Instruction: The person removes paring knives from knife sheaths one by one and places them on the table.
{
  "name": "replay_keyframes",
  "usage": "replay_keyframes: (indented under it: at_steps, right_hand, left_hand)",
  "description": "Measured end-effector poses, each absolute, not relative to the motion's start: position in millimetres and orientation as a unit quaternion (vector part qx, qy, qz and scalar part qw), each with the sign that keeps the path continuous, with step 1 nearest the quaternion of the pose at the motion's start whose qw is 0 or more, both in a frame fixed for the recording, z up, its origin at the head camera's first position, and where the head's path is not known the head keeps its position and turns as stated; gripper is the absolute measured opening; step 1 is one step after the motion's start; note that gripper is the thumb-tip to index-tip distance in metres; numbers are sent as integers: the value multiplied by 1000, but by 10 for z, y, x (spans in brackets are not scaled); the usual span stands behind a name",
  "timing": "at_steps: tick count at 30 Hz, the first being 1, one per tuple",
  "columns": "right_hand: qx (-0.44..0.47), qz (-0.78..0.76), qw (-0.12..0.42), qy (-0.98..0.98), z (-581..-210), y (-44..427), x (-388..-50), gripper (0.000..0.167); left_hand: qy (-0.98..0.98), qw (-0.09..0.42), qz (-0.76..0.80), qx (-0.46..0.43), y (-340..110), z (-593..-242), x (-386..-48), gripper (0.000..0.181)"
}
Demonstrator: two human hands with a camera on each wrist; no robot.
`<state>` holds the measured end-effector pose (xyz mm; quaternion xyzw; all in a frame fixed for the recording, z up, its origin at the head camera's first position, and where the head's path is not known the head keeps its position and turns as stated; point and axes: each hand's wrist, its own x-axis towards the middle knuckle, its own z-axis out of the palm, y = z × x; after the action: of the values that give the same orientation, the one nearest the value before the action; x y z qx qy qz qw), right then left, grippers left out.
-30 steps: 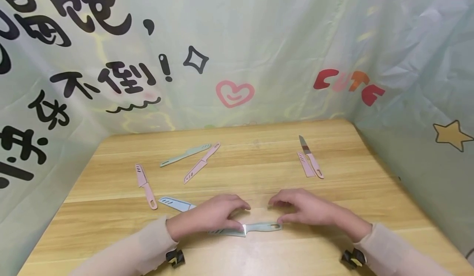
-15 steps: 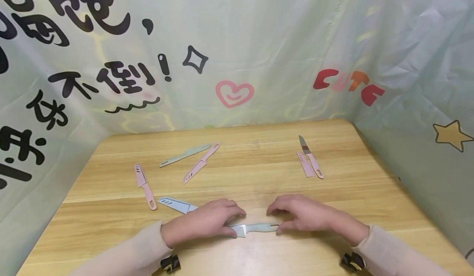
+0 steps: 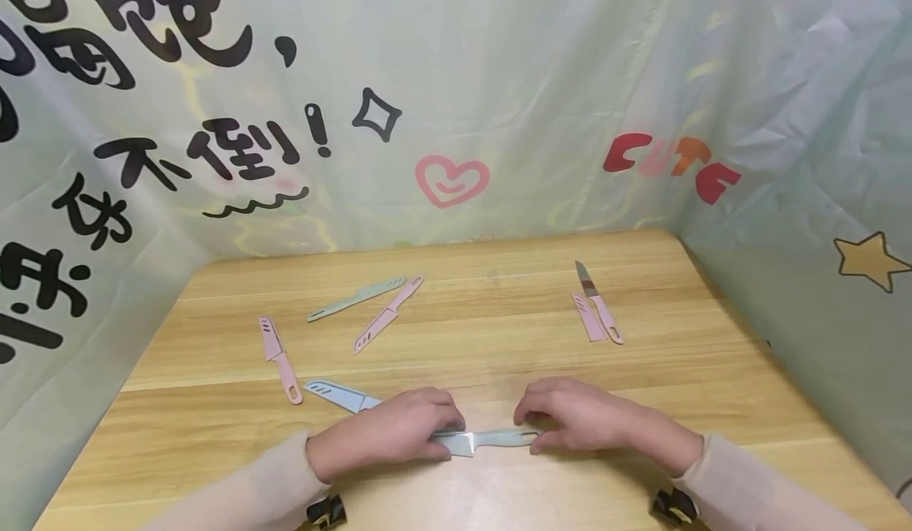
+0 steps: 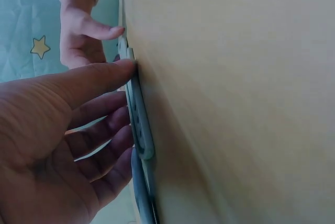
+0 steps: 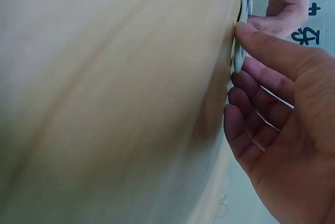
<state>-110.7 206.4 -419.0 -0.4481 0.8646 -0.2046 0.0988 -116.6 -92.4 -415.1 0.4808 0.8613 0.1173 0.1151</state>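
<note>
A pale blue-green knife (image 3: 499,437) lies flat near the table's front, handle to the right and sheathed blade to the left. My left hand (image 3: 399,430) pinches the slotted sheath (image 4: 140,116) between thumb and fingers, hiding much of it in the head view. A bright strip shows at the handle end of the sheath. At the other end, my right hand (image 3: 580,415) holds the handle's tip; in the right wrist view the thumb and index finger lie on either side of the handle (image 5: 239,59). A light blue knife (image 3: 338,394) in its sheath is partly hidden behind my left hand.
Farther left lie a sheathed pink knife (image 3: 280,357), a green knife (image 3: 355,300) and another pink knife (image 3: 388,315). At the back right, a bare-bladed pink knife (image 3: 602,309) lies beside its pink sheath (image 3: 588,317). A printed curtain (image 3: 499,104) hangs behind the wooden table (image 3: 484,341).
My left hand has drawn slightly down and left, and its fingers have closed in on the sheath. The right hand has lowered, its fingers closing in on the handle's end. The knife has barely moved.
</note>
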Motion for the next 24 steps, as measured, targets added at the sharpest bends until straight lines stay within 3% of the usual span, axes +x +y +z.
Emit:
replay_keyframes:
  at_steps: [15, 24]
  right_hand:
    - [-452, -200, 100, 863, -4211, 2007, -1112, 15]
    - [-433, -214, 107, 869, -4201, 1989, -1119, 12]
  left_hand:
    - [863, 99, 116, 483, -890, -4179, -1153, 29]
    - [870, 126, 147, 453, -868, -4171, -1151, 27]
